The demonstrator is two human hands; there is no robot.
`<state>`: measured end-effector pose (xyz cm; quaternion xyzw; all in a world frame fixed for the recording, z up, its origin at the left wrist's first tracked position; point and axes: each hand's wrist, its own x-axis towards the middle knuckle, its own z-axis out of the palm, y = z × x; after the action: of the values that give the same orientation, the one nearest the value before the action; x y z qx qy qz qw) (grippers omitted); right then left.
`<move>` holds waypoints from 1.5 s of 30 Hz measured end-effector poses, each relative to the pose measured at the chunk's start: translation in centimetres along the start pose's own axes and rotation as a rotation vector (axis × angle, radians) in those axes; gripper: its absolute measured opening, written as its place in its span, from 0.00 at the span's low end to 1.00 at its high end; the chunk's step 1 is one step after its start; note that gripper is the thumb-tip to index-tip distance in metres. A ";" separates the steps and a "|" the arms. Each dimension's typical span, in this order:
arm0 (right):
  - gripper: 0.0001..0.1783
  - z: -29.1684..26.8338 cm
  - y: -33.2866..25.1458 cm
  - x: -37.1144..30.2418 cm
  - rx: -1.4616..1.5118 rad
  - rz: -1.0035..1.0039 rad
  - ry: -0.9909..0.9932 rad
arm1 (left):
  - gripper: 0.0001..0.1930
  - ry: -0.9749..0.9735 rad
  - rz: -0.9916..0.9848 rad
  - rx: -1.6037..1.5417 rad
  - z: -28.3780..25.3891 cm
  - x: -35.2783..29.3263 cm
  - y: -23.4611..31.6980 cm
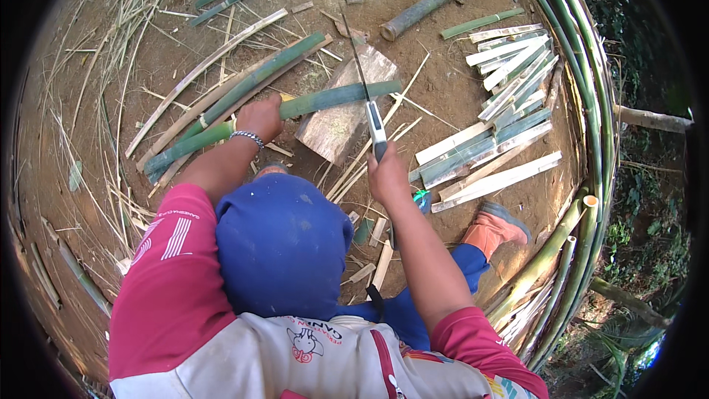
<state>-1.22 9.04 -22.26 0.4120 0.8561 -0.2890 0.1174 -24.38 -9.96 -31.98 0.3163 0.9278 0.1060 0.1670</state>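
Note:
A long split length of green bamboo point(325, 100) lies slanting across a wooden block point(325, 137) on the ground. My left hand point(260, 118), with a chain bracelet at the wrist, is closed around the bamboo just left of the block. In my right hand point(388, 174) is the grip of a pruning saw point(376, 127) with a white and grey handle. Its thin blade points away from me and crosses the bamboo near the right end. Whether the teeth have cut in cannot be made out. My bent knee in blue trousers point(281, 244) is close below the left hand.
Cut bamboo pieces point(509, 66) lie piled at the right, more of them point(487, 151) nearer my boot point(498, 230). Long split strips point(244, 89) rest at the left. A bamboo pole point(443, 0) lies at the back. Bent poles point(583, 52) edge the right side. Shavings litter the soil.

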 end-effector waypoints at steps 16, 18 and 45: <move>0.22 0.1 0.7 0.0 -0.060 -0.084 0.033 | 0.14 -0.014 -0.010 -0.001 -0.3 -0.3 0.1; 0.23 2.1 4.7 -4.8 -0.017 -0.024 0.062 | 0.14 -0.050 -0.061 0.005 -0.2 -0.4 -0.4; 0.23 0.5 0.4 -0.1 -0.019 0.002 0.007 | 0.12 -0.036 -0.072 -0.022 -0.9 -0.4 1.0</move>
<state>-0.87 8.87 -22.74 0.4126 0.8589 -0.2792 0.1187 -23.85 -9.49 -30.78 0.2828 0.9342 0.1046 0.1908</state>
